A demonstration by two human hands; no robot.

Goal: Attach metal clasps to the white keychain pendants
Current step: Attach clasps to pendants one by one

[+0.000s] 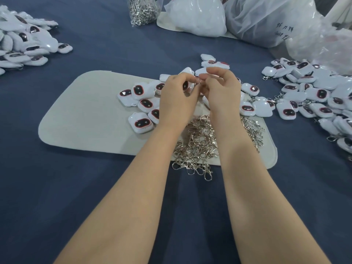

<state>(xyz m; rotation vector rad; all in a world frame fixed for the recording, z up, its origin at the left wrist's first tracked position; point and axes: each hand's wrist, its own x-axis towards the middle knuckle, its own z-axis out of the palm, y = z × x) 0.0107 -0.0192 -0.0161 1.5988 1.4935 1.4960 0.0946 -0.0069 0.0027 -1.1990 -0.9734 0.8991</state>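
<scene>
My left hand (pixel 178 94) and my right hand (pixel 221 88) meet fingertip to fingertip above the beige mat (pixel 85 121). The left grips a white pendant with a dark oval face (pixel 185 85). The right pinches something small against it; its fingers hide what it is. Loose white pendants (pixel 142 103) lie on the mat to the left of my hands. A heap of silver metal clasps (pixel 198 147) lies on the mat between my forearms.
Large piles of white pendants sit at the far left (pixel 24 40) and at the right (pixel 312 100), the right one with clasps showing. A clear bag of clasps (pixel 142 10) and white plastic bags (pixel 247 18) stand at the back on the blue cloth (pixel 57 187).
</scene>
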